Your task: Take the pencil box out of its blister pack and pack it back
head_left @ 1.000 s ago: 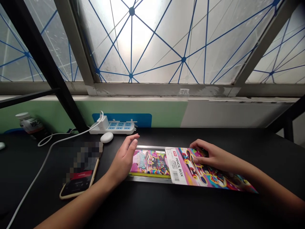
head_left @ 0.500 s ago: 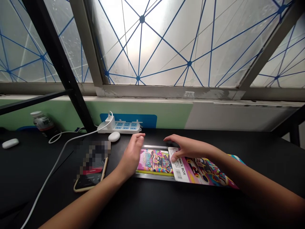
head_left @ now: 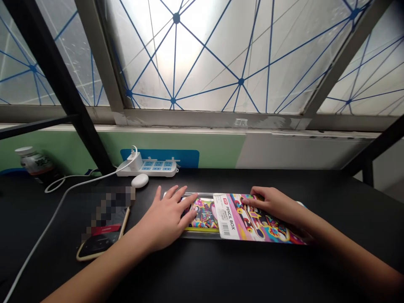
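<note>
A pencil box [head_left: 205, 213] with bright cartoon print lies flat on the black desk in a clear plastic case. A colourful cardboard sleeve [head_left: 227, 223] marked "PENCIL BOX" covers its right part. My left hand [head_left: 167, 219] lies over the box's left end, palm down, fingers spread. On the sleeve's upper side rests the thumb of my right hand [head_left: 274, 203]; the other fingers bend at its far edge, partly hidden. The sleeve's right end is mostly behind my right hand and forearm.
Left of the box lie a phone [head_left: 94, 248], partly pixelated, and a small white rounded case [head_left: 139, 181]. A white power strip [head_left: 160, 167] stands by the wall, its cable [head_left: 59, 212] crossing the desk. A dark bottle [head_left: 38, 164] leans at far left. Black frame posts [head_left: 67, 101] flank the desk.
My left hand has turned palm down and spread its fingers over the box's left end. My right hand has shifted right, from the sleeve's left edge to farther along it. The view has swung slightly right.
</note>
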The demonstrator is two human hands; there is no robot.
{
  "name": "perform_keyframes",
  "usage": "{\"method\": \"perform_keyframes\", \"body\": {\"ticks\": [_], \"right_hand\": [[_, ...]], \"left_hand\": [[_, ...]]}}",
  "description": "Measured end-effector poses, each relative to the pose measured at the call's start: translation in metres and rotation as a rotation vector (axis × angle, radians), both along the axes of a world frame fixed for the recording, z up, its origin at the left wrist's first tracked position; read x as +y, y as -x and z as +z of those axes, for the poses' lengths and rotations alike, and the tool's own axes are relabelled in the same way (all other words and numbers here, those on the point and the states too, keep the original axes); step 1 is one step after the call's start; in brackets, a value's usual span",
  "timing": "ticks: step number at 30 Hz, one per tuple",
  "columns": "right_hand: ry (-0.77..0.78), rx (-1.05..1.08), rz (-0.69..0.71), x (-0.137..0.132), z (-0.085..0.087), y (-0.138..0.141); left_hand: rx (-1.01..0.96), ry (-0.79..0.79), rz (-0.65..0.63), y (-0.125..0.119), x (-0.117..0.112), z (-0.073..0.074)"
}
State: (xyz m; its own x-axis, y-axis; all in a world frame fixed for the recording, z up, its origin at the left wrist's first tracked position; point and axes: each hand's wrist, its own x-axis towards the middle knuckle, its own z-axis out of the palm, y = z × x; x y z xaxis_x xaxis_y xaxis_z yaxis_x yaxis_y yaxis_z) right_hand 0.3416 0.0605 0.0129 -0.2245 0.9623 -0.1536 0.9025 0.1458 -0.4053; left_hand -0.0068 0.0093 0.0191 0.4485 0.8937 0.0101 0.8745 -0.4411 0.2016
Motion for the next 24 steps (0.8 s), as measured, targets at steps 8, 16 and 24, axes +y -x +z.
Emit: {"method": "perform_keyframes", "body": {"ticks": [8, 16, 24], "right_hand": [[0.153, -0.042, 0.059, 0.011, 0.011, -0.050], [0.213, 0.101, 0.072, 0.013, 0.010, -0.059], [0.206, 0.092, 0.050, 0.016, 0.012, -0.069]], "left_hand": [[0.165, -0.012, 0.061, 0.009, 0.005, -0.001], [0.307, -0.021, 0.130, 0.006, 0.005, -0.004], [0.242, -0.072, 0.072, 0.008, 0.009, -0.008]]}}
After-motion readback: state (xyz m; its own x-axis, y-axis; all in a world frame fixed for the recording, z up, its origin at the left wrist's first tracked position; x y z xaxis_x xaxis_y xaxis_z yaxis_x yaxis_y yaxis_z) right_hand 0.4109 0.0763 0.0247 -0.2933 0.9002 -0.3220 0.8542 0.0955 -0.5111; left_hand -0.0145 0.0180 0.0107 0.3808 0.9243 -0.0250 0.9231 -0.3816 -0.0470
